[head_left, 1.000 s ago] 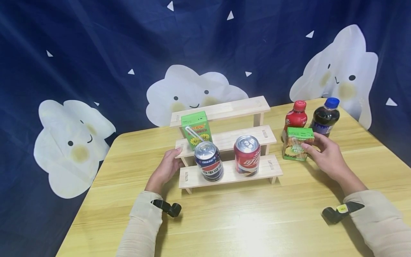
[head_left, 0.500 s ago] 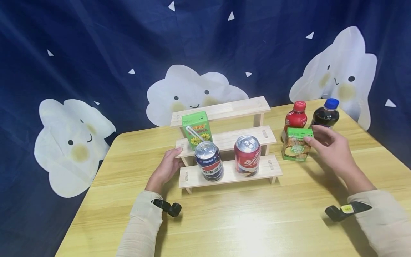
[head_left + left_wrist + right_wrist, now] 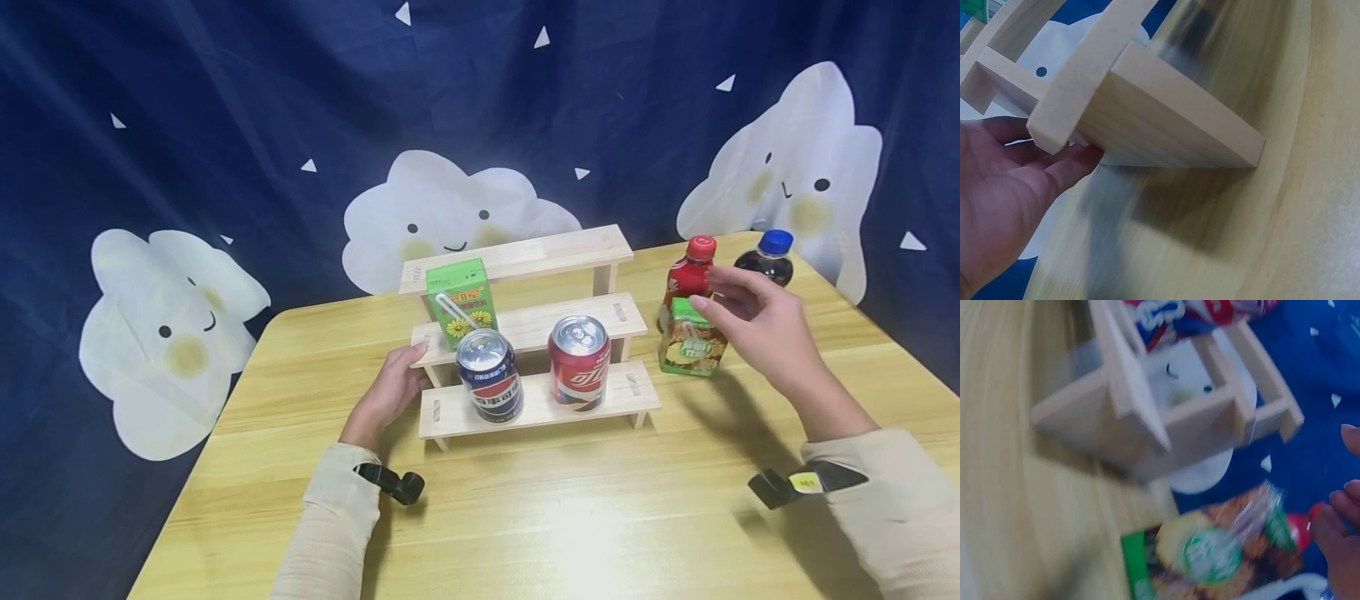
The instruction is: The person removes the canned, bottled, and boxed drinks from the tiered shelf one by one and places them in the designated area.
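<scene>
R grip (image 3: 768,333) nr carton (image 3: 685,352) on tbl (image 3: 510,508)

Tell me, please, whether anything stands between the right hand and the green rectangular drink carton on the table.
Nothing visible does: the right hand is close by the green rectangular drink carton; the red-capped red bottle stands behind that carton.

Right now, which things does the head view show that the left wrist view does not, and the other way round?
Only the head view: the red can, blue can, red bottle, blue-capped bottle, right hand and the table box near it.

Only the left wrist view: the palm side of the left hand; the head view shows its back.

Both: that hand at the rack, the table and the curtain. The flower box is plain from the head; the wrist view has just a green corner, likely the same box.
</scene>
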`<action>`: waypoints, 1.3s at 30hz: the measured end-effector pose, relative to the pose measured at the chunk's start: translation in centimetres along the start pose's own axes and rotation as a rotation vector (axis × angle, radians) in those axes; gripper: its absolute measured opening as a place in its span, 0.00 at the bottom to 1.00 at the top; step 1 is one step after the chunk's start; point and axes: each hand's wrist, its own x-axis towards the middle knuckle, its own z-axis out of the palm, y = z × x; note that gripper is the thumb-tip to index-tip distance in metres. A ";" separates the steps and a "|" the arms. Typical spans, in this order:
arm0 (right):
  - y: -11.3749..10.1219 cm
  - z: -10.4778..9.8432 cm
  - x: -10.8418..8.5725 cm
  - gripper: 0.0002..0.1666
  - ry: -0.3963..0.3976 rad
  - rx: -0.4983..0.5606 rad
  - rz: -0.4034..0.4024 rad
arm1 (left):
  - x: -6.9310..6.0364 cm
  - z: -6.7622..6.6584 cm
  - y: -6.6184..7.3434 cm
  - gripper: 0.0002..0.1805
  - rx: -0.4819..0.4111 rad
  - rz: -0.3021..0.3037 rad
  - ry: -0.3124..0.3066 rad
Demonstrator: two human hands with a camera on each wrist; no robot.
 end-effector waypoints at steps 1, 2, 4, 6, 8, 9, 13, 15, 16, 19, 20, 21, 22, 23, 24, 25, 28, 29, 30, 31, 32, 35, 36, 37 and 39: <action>-0.4 0.2 0.0 0.30 -0.014 -0.002 -0.008 | 0.0 0.0 0.0 0.28 0.003 -0.003 0.000; -0.8 0.3 0.1 0.30 -0.028 -0.005 -0.018 | 0.0 0.0 0.0 0.28 0.009 -0.005 0.000; -1.8 0.7 0.1 0.31 -0.061 0.004 -0.034 | 0.0 0.0 0.1 0.28 0.015 -0.007 0.001; -2.7 1.1 0.1 0.31 -0.091 0.017 -0.044 | 0.0 0.0 0.0 0.28 0.019 -0.006 -0.001; -3.6 1.5 0.0 0.30 -0.111 0.024 -0.050 | 0.0 0.0 0.0 0.28 0.022 -0.004 -0.004; -4.0 1.7 0.0 0.30 -0.122 0.031 -0.052 | 0.0 0.0 0.0 0.28 0.023 -0.004 -0.005; -5.5 2.7 0.0 0.30 -0.151 0.022 -0.062 | 0.0 0.0 0.0 0.28 0.028 -0.007 -0.009; -6.2 3.3 0.1 0.30 -0.166 0.027 -0.069 | 0.0 0.0 0.0 0.28 0.028 -0.010 -0.007; -6.5 3.6 0.1 0.31 -0.175 0.040 -0.072 | 0.0 0.0 0.0 0.28 0.028 -0.010 -0.004; -7.4 4.5 0.2 0.32 -0.209 0.085 -0.062 | -0.1 0.0 0.1 0.28 0.021 -0.009 0.003; -7.7 4.8 0.2 0.33 -0.220 0.100 -0.057 | -0.1 0.0 0.1 0.28 0.020 -0.009 0.004; -8.1 5.1 0.2 0.33 -0.232 0.115 -0.054 | -0.1 0.0 0.2 0.28 0.019 -0.009 0.004; -8.3 5.3 0.2 0.33 -0.244 0.128 -0.051 | -0.1 0.0 0.1 0.28 0.018 -0.007 0.001; -8.7 5.6 0.2 0.33 -0.254 0.136 -0.051 | -0.1 0.0 0.1 0.28 0.017 -0.006 -0.001; -8.9 5.8 0.2 0.33 -0.263 0.146 -0.055 | -0.1 0.0 0.1 0.28 0.018 -0.007 -0.004; -9.2 6.1 0.2 0.33 -0.273 0.156 -0.059 | 0.0 0.0 0.1 0.28 0.017 -0.008 -0.005; -9.7 6.9 0.4 0.32 -0.302 0.180 -0.074 | 0.0 0.0 0.0 0.28 0.012 -0.010 -0.004; -9.9 7.2 0.4 0.32 -0.310 0.184 -0.079 | 0.0 0.0 0.0 0.28 0.009 -0.012 0.000; -10.0 7.4 0.5 0.32 -0.318 0.188 -0.082 | 0.0 0.1 0.0 0.28 0.007 -0.013 0.000; -10.2 7.6 0.6 0.32 -0.325 0.190 -0.083 | 0.1 0.0 0.0 0.28 0.006 -0.012 0.001; -10.3 7.9 0.7 0.32 -0.332 0.191 -0.085 | 0.1 0.0 0.0 0.28 0.005 -0.012 0.000; -10.8 8.5 0.8 0.32 -0.351 0.184 -0.092 | 0.1 0.0 0.0 0.28 0.007 -0.012 -0.002; -10.9 8.8 0.8 0.33 -0.358 0.186 -0.092 | 0.1 0.0 0.0 0.28 0.009 -0.011 -0.002; -11.1 9.0 0.9 0.33 -0.364 0.189 -0.094 | 0.1 0.0 0.0 0.28 0.008 -0.012 -0.001; -11.5 9.5 1.0 0.33 -0.380 0.194 -0.094 | 0.1 -0.1 -0.1 0.28 0.018 -0.012 0.000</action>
